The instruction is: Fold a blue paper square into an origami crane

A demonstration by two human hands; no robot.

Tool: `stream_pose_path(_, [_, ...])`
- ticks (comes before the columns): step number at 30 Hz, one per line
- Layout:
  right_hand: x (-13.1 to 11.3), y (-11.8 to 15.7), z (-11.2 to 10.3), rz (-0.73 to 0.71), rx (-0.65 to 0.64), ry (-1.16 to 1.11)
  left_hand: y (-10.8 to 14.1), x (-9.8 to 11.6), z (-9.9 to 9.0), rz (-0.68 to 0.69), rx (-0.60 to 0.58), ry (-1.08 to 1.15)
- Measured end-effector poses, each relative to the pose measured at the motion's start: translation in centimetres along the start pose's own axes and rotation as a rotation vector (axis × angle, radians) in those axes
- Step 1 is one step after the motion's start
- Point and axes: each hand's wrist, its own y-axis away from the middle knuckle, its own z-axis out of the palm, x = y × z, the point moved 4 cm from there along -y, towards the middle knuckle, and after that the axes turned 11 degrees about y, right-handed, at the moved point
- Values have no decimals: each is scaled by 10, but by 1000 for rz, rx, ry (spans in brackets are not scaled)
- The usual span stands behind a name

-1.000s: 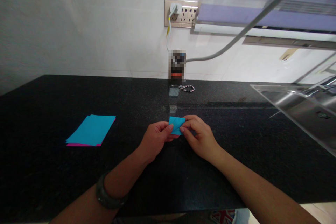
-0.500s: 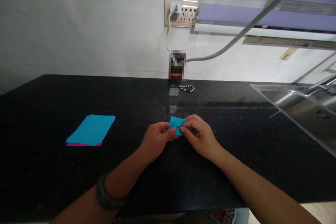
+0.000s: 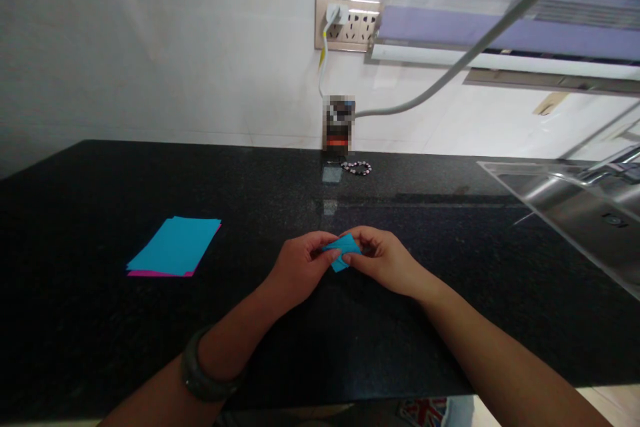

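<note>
A small folded piece of blue paper is held up between both hands, over the dark counter. My left hand pinches its left side, thumb on the near face and fingers behind. On the other side my right hand grips it the same way, its thumb tip close to the left thumb. The fingertips behind the paper are hidden. Away to the left lies a stack of blue paper sheets, with pink paper showing beneath its near and right edges.
A black countertop runs to a white wall. At the back stands a blurred-out object with a bead strap and a grey hose. A steel sink lies to the right, and a socket panel is on the wall.
The folded blue paper has turned in my hands and come slightly nearer. My left fingers now reach behind its upper edge, and my right hand has shifted its grip along the right side.
</note>
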Motion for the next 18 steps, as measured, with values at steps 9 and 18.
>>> stream_pose_path(9, [3, 0, 13, 215, 46, -309, -3, -3, 0, -127, 58, 358])
stream_pose_path(18, [6, 1, 17, 228, 42, -333, -2, -2, -1, -155, 103, 328])
